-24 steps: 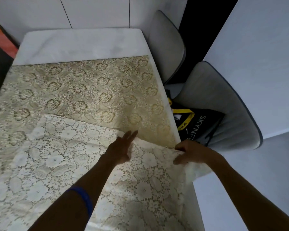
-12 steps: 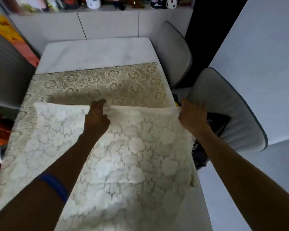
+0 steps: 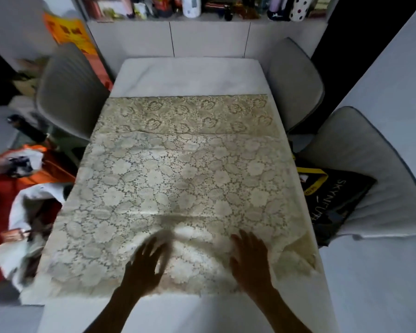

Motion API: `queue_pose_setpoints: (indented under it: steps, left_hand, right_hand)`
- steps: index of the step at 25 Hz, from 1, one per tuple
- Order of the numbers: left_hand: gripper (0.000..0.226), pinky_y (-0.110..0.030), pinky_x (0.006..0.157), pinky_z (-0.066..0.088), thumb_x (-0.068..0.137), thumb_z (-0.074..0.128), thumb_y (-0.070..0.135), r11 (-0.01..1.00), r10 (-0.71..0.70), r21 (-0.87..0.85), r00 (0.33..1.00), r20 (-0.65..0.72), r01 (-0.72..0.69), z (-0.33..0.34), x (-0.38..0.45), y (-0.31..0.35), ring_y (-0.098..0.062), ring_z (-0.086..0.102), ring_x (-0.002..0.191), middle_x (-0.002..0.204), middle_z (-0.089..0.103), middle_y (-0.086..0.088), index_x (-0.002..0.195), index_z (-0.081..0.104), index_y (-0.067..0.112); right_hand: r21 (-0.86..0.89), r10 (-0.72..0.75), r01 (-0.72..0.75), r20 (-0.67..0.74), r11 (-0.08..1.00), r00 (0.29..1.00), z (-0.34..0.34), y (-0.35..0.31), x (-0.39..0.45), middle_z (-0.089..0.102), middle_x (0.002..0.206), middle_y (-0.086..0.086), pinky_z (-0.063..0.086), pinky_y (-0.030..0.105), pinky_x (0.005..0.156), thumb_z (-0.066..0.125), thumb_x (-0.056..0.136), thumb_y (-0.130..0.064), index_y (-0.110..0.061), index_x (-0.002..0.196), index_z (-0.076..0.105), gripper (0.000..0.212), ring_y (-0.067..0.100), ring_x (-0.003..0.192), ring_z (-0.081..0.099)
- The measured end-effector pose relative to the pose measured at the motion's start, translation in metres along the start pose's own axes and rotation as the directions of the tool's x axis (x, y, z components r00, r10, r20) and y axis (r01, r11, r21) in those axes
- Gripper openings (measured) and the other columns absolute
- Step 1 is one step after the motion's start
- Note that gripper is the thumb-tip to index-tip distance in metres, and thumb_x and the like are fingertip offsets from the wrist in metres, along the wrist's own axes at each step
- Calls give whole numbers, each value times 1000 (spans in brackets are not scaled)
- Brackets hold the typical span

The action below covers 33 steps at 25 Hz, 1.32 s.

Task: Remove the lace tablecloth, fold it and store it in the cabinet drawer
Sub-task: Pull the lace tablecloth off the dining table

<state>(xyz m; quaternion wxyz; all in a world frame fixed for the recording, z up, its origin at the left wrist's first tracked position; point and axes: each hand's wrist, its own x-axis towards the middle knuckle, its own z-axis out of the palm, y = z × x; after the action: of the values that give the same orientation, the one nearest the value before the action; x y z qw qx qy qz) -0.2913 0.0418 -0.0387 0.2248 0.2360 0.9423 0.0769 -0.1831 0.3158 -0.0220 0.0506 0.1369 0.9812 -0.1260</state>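
Resting flat, both hands (image 3: 249, 257) near tablecloth's (image 3: 178, 183) near edge.

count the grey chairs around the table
3: one chair at the table's left, two on its right, far and near. Others may be out of view.

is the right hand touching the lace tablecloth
Touching. The head view shows the right hand lying flat with fingers spread on the near part of the lace tablecloth, with no gap visible beneath the palm.
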Motion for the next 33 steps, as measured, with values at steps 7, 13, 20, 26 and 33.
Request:
queue_pose_setpoints:
  steps: [7, 13, 20, 26, 33]
  left_hand:
    - [75, -50, 114, 32, 94, 50, 32, 994, -44, 109, 991, 123, 31, 5, -13, 30, -33, 11, 150, 164, -7, -10, 156, 8, 22]
    - [80, -50, 118, 28, 94, 52, 37, 991, 130, -32, 954, 271, -126, 36, 1, 114, -37, -11, 150, 163, -19, -9, 155, 2, 29]
    - [97, -47, 106, 46, 88, 61, 33, 994, 96, -67, 967, 236, -82, 37, -8, 124, -31, -17, 149, 160, -27, -1, 153, -10, 31]
    - [119, -34, 91, 56, 79, 71, 17, 996, 43, -82, 980, 195, -27, 41, -16, 129, -27, -15, 149, 157, -33, 1, 148, -25, 28]
    - [82, -30, 100, 46, 85, 50, 11, 977, -195, 107, 978, 75, 186, 39, -65, 68, -25, 13, 149, 165, -2, -5, 155, 10, 24]
  right_hand:
    - [344, 642, -608, 18, 716, 766, -12, 65, -22, 53, 136, 18, 46, 45, 96, 58, 91, -15, -8, 138, 45, 50, 36, 120, 52]
    - [401, 567, -656, 331, 639, 754, -4, 121, -25, 60, 123, 11, 37, 28, 79, 64, 87, -25, -18, 132, 49, 48, 32, 112, 58]
    - [514, 692, -677, 204, 526, 693, -23, 166, -67, 56, 101, 10, 48, 32, 73, 61, 86, -17, -9, 81, 61, 10, 27, 85, 59]
    - [410, 648, -553, -137, 725, 749, -21, 136, -101, 56, 111, 10, 49, 44, 78, 72, 73, -12, -13, 109, 56, 39, 33, 95, 56]
    - [175, -180, 172, 30, 970, 983, 2, -28, -81, 62, 127, 3, 54, 37, 80, 69, 64, -20, -21, 122, 60, 59, 25, 104, 64]
